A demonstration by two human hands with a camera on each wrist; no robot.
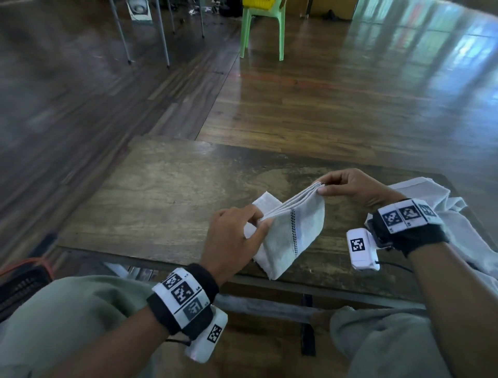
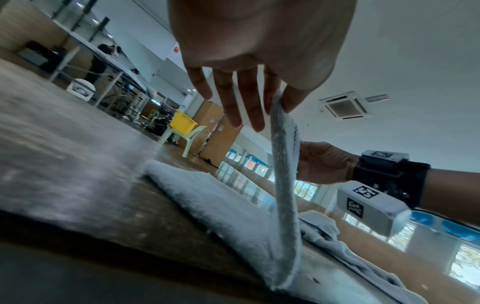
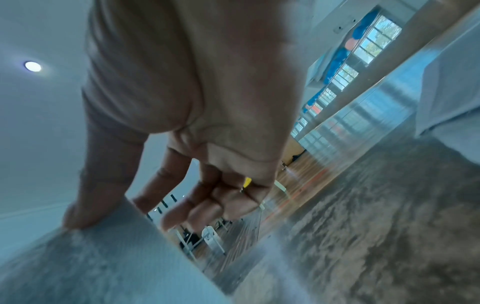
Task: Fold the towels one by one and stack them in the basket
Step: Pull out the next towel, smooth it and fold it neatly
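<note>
At the near edge of the worn dark wooden table (image 1: 161,189), the left hand (image 1: 231,242) pinches one end of a folded white cloth towel with a dark stitched stripe (image 1: 293,229), thumb and forefinger closed on its layered edge, the other fingers straight. The towel's lower part rests on the tabletop while its upper fold is lifted. Just beyond, the right hand (image 1: 353,189) pinches the other end between thumb and forefinger, remaining fingers curled. To the right lies a heap of loose white towels (image 1: 442,215). Far off stands a pale green plastic chair (image 1: 264,29) carrying a yellow plastic basket (image 1: 258,3).
</note>
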